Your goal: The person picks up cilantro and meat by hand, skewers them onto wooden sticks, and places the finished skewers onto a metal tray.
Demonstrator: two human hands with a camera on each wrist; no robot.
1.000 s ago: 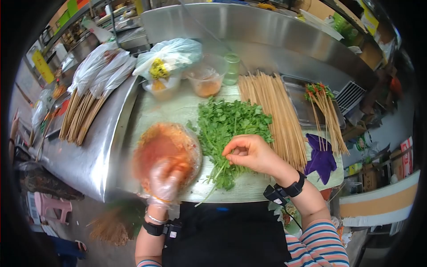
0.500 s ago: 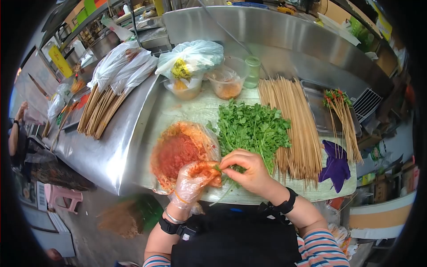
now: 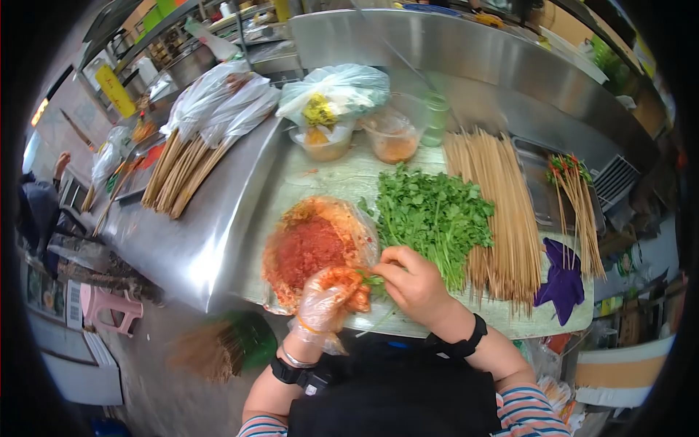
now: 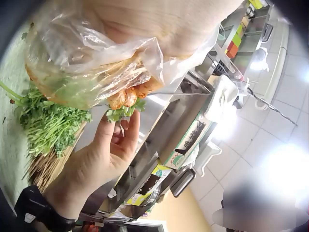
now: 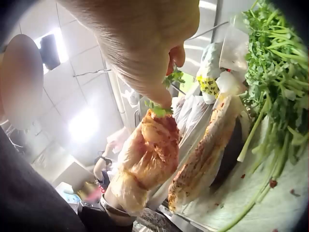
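The left hand (image 3: 328,302), in a clear plastic glove smeared with red sauce, is curled at the near edge of a lined bowl (image 3: 273,262) of red minced mixture (image 3: 313,244). Its fingertips meet a green leafy sprig (image 3: 373,279), which the bare right hand (image 3: 419,285) pinches between thumb and fingers. In the right wrist view, leaves (image 5: 159,110) lie against the gloved fingertips; the left wrist view shows leaves (image 4: 123,112) between both hands. The gloved palm's inside is hidden. A heap of leafy greens (image 3: 433,218) lies just beyond the right hand.
Thin wooden sticks (image 3: 499,218) lie right of the greens, then a metal tray (image 3: 535,178) with a skewer bundle (image 3: 579,207) and a purple cloth (image 3: 561,280). Plastic tubs (image 3: 393,138) and a green bottle (image 3: 435,120) stand behind. Bagged skewers (image 3: 182,171) lie left.
The gloved left hand has come out of the red mixture and moved right to meet the right hand, where a sprig now shows at the fingertips. The head view has shifted.
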